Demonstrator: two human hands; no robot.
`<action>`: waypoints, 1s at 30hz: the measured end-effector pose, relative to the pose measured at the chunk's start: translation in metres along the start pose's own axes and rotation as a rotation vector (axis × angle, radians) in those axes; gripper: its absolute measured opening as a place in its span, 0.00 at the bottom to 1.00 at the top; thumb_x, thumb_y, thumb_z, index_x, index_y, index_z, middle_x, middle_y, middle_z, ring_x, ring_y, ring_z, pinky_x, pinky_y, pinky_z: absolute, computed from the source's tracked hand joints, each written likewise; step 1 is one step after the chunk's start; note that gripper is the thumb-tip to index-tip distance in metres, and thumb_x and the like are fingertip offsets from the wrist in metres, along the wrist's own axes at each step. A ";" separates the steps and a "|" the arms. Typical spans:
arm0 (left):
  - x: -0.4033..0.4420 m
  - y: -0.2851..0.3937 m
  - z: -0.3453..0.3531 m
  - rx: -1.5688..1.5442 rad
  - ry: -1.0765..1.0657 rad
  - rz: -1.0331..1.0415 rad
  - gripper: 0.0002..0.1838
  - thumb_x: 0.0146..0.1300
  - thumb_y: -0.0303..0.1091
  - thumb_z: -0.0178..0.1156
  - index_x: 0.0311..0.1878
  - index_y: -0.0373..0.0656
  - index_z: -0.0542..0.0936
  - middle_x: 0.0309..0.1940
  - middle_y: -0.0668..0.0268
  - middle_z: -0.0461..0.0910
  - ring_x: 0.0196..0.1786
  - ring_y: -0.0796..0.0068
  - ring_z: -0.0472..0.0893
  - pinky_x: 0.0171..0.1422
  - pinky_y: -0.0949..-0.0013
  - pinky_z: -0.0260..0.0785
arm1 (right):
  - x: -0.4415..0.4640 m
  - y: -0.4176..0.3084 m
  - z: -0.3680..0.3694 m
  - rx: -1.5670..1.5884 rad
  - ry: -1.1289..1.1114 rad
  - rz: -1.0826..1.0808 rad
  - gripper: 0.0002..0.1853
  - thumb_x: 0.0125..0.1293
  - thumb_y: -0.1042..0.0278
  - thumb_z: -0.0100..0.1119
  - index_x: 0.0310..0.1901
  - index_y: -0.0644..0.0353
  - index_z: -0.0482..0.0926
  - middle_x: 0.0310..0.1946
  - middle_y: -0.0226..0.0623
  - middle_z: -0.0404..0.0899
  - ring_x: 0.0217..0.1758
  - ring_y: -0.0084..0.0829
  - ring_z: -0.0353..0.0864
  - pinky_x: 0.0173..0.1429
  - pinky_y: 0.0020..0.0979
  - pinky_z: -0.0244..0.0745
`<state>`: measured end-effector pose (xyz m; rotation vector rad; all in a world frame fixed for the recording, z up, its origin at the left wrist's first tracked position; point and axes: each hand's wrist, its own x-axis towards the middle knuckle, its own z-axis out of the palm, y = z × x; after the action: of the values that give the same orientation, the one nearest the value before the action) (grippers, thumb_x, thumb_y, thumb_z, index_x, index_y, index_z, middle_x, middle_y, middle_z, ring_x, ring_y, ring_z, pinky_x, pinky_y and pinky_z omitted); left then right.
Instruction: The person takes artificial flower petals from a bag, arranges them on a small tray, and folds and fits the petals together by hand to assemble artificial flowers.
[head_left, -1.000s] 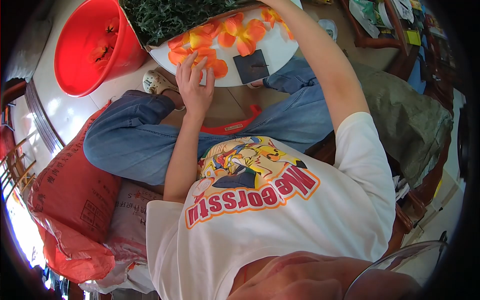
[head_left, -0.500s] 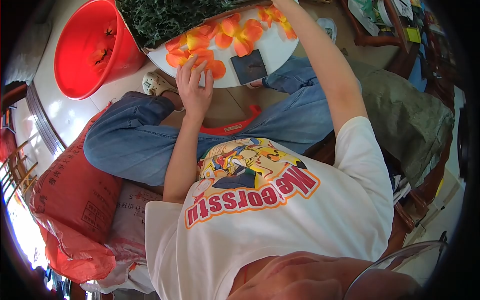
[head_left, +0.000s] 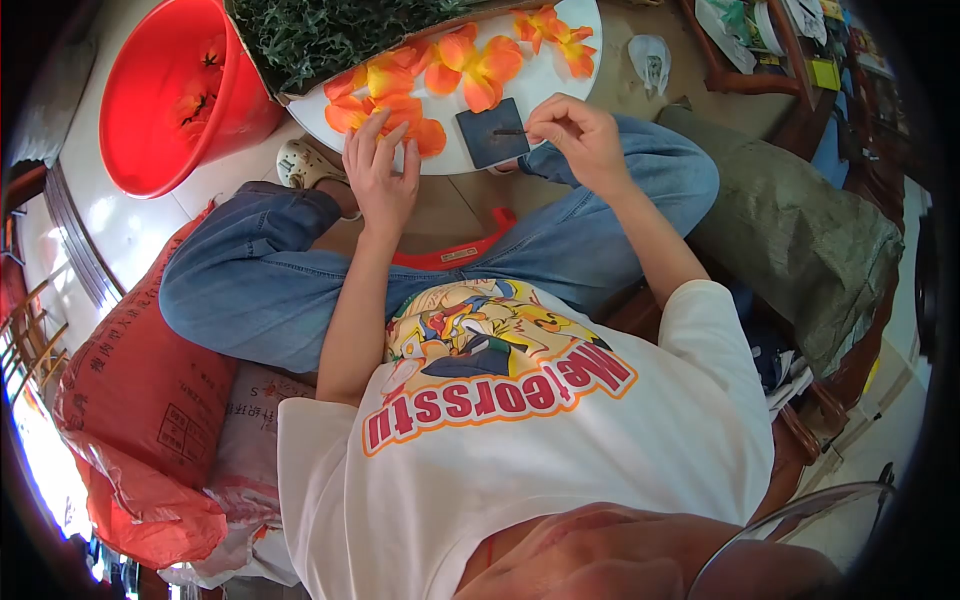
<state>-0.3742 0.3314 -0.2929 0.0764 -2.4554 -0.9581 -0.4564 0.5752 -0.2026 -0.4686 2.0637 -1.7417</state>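
My left hand [head_left: 380, 180] rests with fingers apart at the edge of orange and yellow fabric petals [head_left: 399, 110] on the round white table top [head_left: 455, 150]. At the right, my right hand [head_left: 585, 145] has thumb and forefinger pinched at the end of a thin dark stick [head_left: 508, 131], over a dark square pad [head_left: 484, 142]. Between the hands and the box lie several more petal pieces [head_left: 481, 72]. Behind them, a cardboard box [head_left: 375, 52] holds dark green artificial foliage [head_left: 330, 35].
A red tub [head_left: 150, 110] with a few orange flowers stands at the left. Red sacks [head_left: 150, 390] lie left of my legs. At the right are a grey-green sack [head_left: 800, 220] and a wooden chair [head_left: 745, 85]. A clear plastic item [head_left: 650, 62] is on the floor.
My right hand has come back from the far edge of the table to the dark pad and now pinches the stick's end. My left hand has stayed near the petals.
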 end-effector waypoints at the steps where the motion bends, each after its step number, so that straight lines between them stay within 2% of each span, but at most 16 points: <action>1: 0.000 0.000 0.000 0.000 0.001 0.002 0.13 0.55 0.29 0.65 0.46 0.45 0.82 0.55 0.62 0.77 0.60 0.60 0.74 0.70 0.51 0.57 | -0.002 0.000 0.002 -0.002 0.017 -0.024 0.01 0.65 0.81 0.58 0.36 0.71 0.77 0.33 0.36 0.79 0.35 0.23 0.78 0.44 0.24 0.75; 9: 0.000 0.000 0.000 0.006 0.001 0.004 0.13 0.55 0.29 0.65 0.46 0.45 0.82 0.56 0.63 0.77 0.61 0.60 0.74 0.70 0.51 0.56 | -0.003 -0.006 0.011 -0.248 0.066 -0.153 0.02 0.61 0.81 0.62 0.35 0.68 0.79 0.34 0.35 0.81 0.35 0.22 0.78 0.40 0.23 0.74; 12: -0.001 0.000 -0.001 0.014 0.000 -0.005 0.13 0.55 0.29 0.64 0.46 0.46 0.82 0.56 0.63 0.77 0.60 0.60 0.74 0.70 0.51 0.56 | -0.002 -0.008 0.013 -0.342 0.085 -0.234 0.04 0.58 0.81 0.64 0.35 0.66 0.79 0.32 0.36 0.81 0.33 0.25 0.80 0.38 0.24 0.74; 15: 0.000 0.000 0.000 0.008 0.003 -0.002 0.13 0.55 0.29 0.64 0.46 0.46 0.82 0.56 0.63 0.77 0.61 0.60 0.74 0.70 0.51 0.56 | 0.000 0.007 0.016 -0.490 0.113 -0.416 0.06 0.56 0.81 0.66 0.34 0.65 0.78 0.32 0.37 0.80 0.30 0.30 0.81 0.33 0.27 0.76; 18: -0.001 0.001 0.000 0.004 0.012 0.002 0.13 0.55 0.29 0.65 0.46 0.46 0.82 0.56 0.63 0.77 0.61 0.60 0.74 0.70 0.51 0.56 | -0.002 0.018 0.022 -0.482 0.186 -0.411 0.08 0.54 0.81 0.67 0.34 0.64 0.78 0.30 0.37 0.80 0.30 0.32 0.81 0.32 0.28 0.76; 23: 0.002 0.004 -0.005 0.004 0.046 0.022 0.15 0.52 0.27 0.66 0.45 0.45 0.82 0.55 0.61 0.77 0.60 0.58 0.74 0.69 0.51 0.59 | -0.003 0.019 0.026 -0.526 0.251 -0.417 0.08 0.53 0.80 0.68 0.33 0.63 0.79 0.30 0.38 0.80 0.31 0.34 0.81 0.34 0.30 0.76; 24: 0.005 0.007 -0.010 0.002 0.070 0.037 0.15 0.50 0.25 0.67 0.43 0.44 0.82 0.54 0.59 0.78 0.57 0.57 0.76 0.65 0.51 0.63 | -0.003 0.019 0.028 -0.515 0.251 -0.419 0.08 0.53 0.80 0.69 0.33 0.63 0.79 0.30 0.38 0.81 0.31 0.35 0.81 0.35 0.30 0.76; 25: 0.006 0.010 -0.016 -0.050 0.060 -0.001 0.13 0.52 0.26 0.66 0.43 0.44 0.83 0.54 0.60 0.78 0.59 0.56 0.75 0.66 0.54 0.61 | -0.002 0.020 0.029 -0.527 0.251 -0.420 0.07 0.53 0.81 0.68 0.33 0.63 0.79 0.31 0.39 0.81 0.32 0.35 0.81 0.37 0.30 0.76; 27: 0.006 0.009 -0.026 -0.046 0.115 0.039 0.14 0.49 0.25 0.66 0.41 0.44 0.82 0.53 0.59 0.78 0.56 0.55 0.76 0.60 0.54 0.64 | -0.004 0.022 0.030 -0.526 0.239 -0.387 0.07 0.55 0.82 0.68 0.34 0.64 0.80 0.31 0.40 0.81 0.33 0.35 0.82 0.40 0.29 0.76; 30: 0.003 0.019 -0.052 -0.019 0.166 0.001 0.15 0.49 0.27 0.68 0.42 0.46 0.82 0.53 0.59 0.78 0.58 0.57 0.75 0.67 0.48 0.61 | -0.005 0.025 0.030 -0.529 0.248 -0.376 0.06 0.56 0.82 0.66 0.34 0.65 0.79 0.31 0.40 0.80 0.34 0.33 0.81 0.42 0.28 0.76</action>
<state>-0.3505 0.3130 -0.2468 0.1420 -2.2935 -0.9357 -0.4373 0.5562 -0.2315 -0.8808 2.7737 -1.4751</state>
